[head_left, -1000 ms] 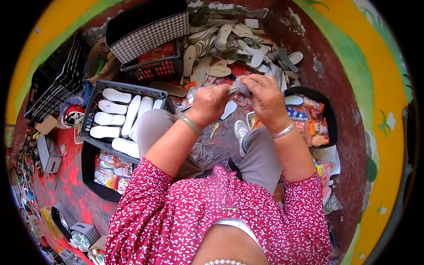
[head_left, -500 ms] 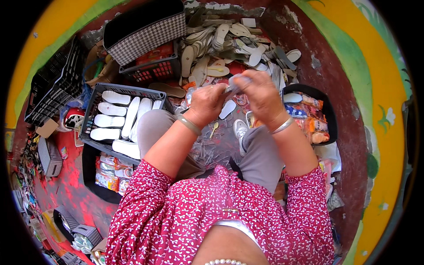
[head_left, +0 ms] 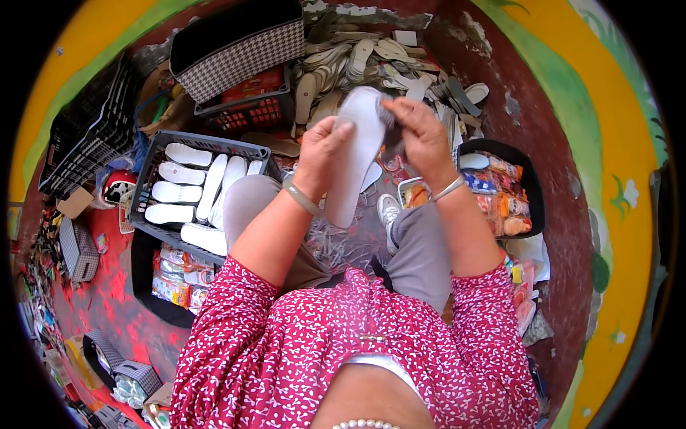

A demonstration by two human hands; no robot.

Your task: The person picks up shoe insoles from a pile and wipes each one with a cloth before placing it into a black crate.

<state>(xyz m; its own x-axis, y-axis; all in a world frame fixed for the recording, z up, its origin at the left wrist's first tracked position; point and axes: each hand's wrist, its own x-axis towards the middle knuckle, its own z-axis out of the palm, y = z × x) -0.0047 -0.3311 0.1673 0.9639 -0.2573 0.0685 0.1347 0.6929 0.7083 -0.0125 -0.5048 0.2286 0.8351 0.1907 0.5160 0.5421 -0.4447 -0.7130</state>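
A white shoe insole stands out in front of me, its broad end up and its narrow end pointing down toward my knees. My left hand is closed on its left edge, thumb lying over the face. My right hand is closed at the insole's upper right edge, fingers bent. Something small and greyish is smeared by motion at those fingertips; I cannot make out what it is.
At the left, a grey crate holds several white insoles. Past my hands lies a heap of insoles. Black bins with wrapped packets stand at the right and lower left. Pale scraps litter the floor between my legs.
The insole has turned from nearly edge-on, blurred between my hands, to face me at full length. My left hand has shifted slightly left; the right hand's fingers have moved to its upper edge.
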